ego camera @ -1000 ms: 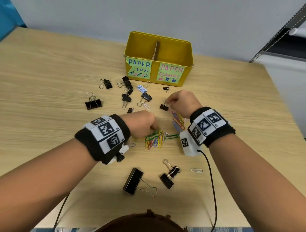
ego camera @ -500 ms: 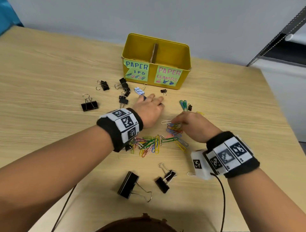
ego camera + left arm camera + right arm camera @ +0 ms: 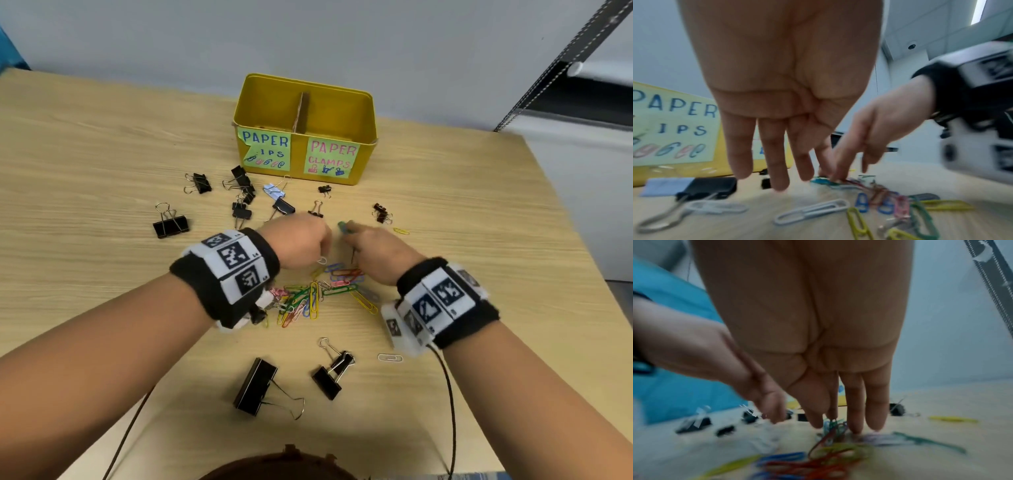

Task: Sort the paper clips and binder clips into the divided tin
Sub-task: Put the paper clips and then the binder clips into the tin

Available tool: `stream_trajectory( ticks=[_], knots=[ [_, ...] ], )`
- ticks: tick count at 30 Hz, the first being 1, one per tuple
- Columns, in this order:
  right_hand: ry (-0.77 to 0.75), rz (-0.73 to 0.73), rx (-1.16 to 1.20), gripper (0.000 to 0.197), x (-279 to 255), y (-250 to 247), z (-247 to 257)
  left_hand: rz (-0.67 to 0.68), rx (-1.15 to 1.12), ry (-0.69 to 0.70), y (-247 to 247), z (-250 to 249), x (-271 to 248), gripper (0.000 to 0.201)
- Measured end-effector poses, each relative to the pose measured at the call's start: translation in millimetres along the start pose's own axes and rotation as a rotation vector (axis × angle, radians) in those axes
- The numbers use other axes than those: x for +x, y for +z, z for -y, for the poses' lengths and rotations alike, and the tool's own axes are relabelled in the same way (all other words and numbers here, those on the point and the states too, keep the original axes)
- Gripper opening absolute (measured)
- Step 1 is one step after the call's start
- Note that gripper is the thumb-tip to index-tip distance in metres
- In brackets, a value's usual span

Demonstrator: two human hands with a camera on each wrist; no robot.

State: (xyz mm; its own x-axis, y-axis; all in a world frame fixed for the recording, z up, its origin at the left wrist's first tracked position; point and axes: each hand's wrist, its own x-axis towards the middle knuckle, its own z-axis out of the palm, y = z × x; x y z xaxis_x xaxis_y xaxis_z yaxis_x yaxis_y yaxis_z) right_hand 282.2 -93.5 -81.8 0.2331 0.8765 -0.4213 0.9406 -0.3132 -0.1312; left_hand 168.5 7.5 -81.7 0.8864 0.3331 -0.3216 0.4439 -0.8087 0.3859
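Note:
A yellow divided tin [image 3: 363, 137] stands at the back of the table, labelled for paper clips on its left half and paper clamps on its right. A pile of coloured paper clips [image 3: 317, 296] lies between my wrists. Black binder clips [image 3: 241, 210] are scattered in front of the tin. My right hand [image 3: 371, 248] reaches past the pile, and its thumb and index finger pinch green and blue paper clips [image 3: 831, 422]. My left hand [image 3: 301, 240] hovers beside it with fingers [image 3: 777, 162] hanging straight and nothing in them, above a white paper clip [image 3: 812, 211].
Near me lie a large binder clip [image 3: 255, 387], a smaller one [image 3: 329, 375] and a white paper clip [image 3: 389, 358]. More binder clips sit at the left [image 3: 170, 224] and right [image 3: 381, 212]. A yellow paper clip [image 3: 400, 231] lies alone. A cable [image 3: 448, 394] trails from my right wrist.
My right hand has gone forward from the pile to the green clips. My left hand has drawn back from the binder clips and now hangs beside the right hand.

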Motion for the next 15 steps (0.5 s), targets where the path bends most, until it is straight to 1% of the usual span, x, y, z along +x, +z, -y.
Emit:
stream_trajectory(
  ticks=[1,2,3,4,5,6,7,8,9,10,11,12,13,15],
  knots=[
    [-0.055,0.024,0.061,0.043,-7.8,3.9,3.8,-0.073,-0.045,-0.027,-3.8,2.8,-1.3,0.032],
    [-0.079,0.036,0.173,0.042,-16.7,5.9,5.1,-0.132,-0.076,-0.041,-6.8,4.2,-1.7,0.031],
    [-0.065,0.028,0.31,0.042,-24.6,5.7,4.2,-0.158,-0.093,-0.043,-8.3,5.0,-1.3,0.032],
    [-0.011,-0.026,0.429,0.043,-30.7,2.9,1.0,-0.148,-0.103,-0.035,-9.6,3.5,-1.4,0.035],
    [0.064,-0.118,0.502,0.046,-33.0,-0.7,-6.1,-0.105,-0.104,-0.02,-9.7,0.5,-1.2,0.041],
    [0.147,-0.207,0.517,0.048,-33.4,-4.7,-15.6,-0.036,-0.091,0.004,-8.0,-3.9,-0.8,0.051],
    [0.217,-0.253,0.5,0.049,-33.4,-8.1,-24.9,0.056,-0.056,0.033,-4.6,-10.0,-0.5,0.063],
    [0.267,-0.24,0.457,0.05,-33.2,-10.6,-33.3,0.161,0.013,0.062,-1.0,-17.0,-0.5,0.072],
    [0.307,-0.179,0.409,0.05,-34.6,-11.7,-39.6,0.255,0.104,0.087,2.4,-23.4,-1.3,0.076],
    [0.334,-0.113,0.363,0.049,-35.9,-11.4,-44.3,0.323,0.193,0.102,5.3,-27.4,-1.4,0.076],
    [0.347,-0.07,0.337,0.047,-38.5,-10.4,-45.3,0.358,0.249,0.107,7.6,-27.7,-1.1,0.075],
    [0.34,-0.056,0.327,0.046,-42.3,-8.8,-42.5,0.364,0.253,0.104,8.8,-25.9,-1.8,0.072],
    [0.3,-0.064,0.32,0.044,-45.6,-7.0,-36.0,0.351,0.229,0.101,8.5,-21.6,-2.6,0.07],
    [0.174,-0.054,0.294,0.041,-51.2,0.0,-15.9,0.296,0.165,0.103,4.8,-13.3,-9.2,0.062]
  ],
)
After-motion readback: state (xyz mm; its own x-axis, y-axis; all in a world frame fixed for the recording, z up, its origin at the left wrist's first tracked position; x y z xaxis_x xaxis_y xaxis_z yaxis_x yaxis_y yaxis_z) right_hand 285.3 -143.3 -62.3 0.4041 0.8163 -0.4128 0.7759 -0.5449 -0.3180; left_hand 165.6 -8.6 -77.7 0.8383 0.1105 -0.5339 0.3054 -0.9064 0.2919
